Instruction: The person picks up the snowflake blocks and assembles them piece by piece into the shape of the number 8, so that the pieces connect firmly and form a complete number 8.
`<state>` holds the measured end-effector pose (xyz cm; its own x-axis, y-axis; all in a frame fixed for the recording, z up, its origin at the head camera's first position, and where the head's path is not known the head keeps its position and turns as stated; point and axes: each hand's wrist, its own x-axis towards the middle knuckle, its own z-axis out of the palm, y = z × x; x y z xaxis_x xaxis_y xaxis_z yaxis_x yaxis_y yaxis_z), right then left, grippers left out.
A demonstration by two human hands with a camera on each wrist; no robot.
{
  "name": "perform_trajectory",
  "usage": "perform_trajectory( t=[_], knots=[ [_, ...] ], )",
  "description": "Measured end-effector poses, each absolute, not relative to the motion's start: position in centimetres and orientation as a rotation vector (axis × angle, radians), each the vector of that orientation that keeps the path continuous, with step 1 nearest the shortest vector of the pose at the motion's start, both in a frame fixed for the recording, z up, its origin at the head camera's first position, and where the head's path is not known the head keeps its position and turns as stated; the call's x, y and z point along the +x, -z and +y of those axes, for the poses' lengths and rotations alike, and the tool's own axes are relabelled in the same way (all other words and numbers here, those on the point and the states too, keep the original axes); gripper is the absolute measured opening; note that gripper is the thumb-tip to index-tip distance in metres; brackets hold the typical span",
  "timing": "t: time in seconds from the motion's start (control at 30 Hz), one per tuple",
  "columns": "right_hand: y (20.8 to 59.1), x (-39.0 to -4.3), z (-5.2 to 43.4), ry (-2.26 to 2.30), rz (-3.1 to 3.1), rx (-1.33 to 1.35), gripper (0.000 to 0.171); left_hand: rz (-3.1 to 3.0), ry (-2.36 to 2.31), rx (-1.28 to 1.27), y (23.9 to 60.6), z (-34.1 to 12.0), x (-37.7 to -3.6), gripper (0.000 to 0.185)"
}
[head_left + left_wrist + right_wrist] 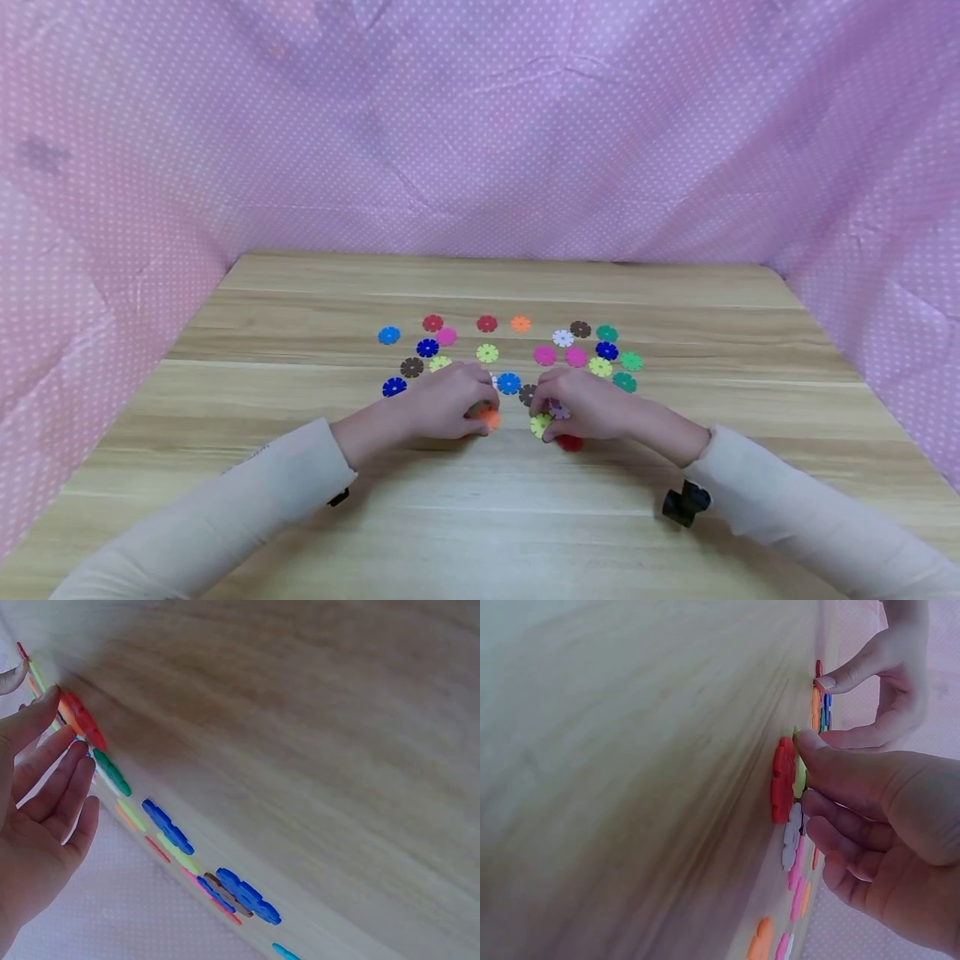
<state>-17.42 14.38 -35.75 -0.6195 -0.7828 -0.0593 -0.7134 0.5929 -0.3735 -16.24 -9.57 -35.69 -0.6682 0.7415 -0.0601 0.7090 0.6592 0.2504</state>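
Observation:
My left hand (450, 400) bends its fingers and thumb round an orange notched plastic disc (490, 418), whose front edge shows beside the thumb. Opposite it, my right hand (588, 406) pinches a yellow-green notched disc (801, 776) between thumb and fingers, close over the table. A red disc (782, 780) lies right beside that one, partly under the right hand in the head view. Near the right fingers are a pale lilac disc (559, 410) and a brown disc (528, 395). Between the hands lies a light blue disc (508, 383).
Several more coloured discs lie flat on the wooden table (480, 517), among them a dark blue disc (394, 387) left of my left hand and a green disc (624, 382) beyond my right. Pink dotted cloth (480, 167) surrounds the table's back and sides.

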Motion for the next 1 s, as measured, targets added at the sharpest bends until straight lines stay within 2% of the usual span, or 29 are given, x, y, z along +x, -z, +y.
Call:
perform_trajectory(
  t=[0.43,0.7,1.0],
  knots=[
    [35.79,-17.42,13.79,0.608,2.536,-1.208,0.023,2.693,-0.44,1.039,35.8,-9.23,-15.83,0.021],
    [35.73,-17.51,13.71,0.799,2.453,-1.056,0.015,2.545,-0.826,0.813,35.84,-9.17,-15.81,0.016],
    [35.03,-17.58,13.64,1.076,2.599,-1.021,0.006,2.483,-1.252,0.474,35.05,-9.31,-16.39,0.009]
  ],
)
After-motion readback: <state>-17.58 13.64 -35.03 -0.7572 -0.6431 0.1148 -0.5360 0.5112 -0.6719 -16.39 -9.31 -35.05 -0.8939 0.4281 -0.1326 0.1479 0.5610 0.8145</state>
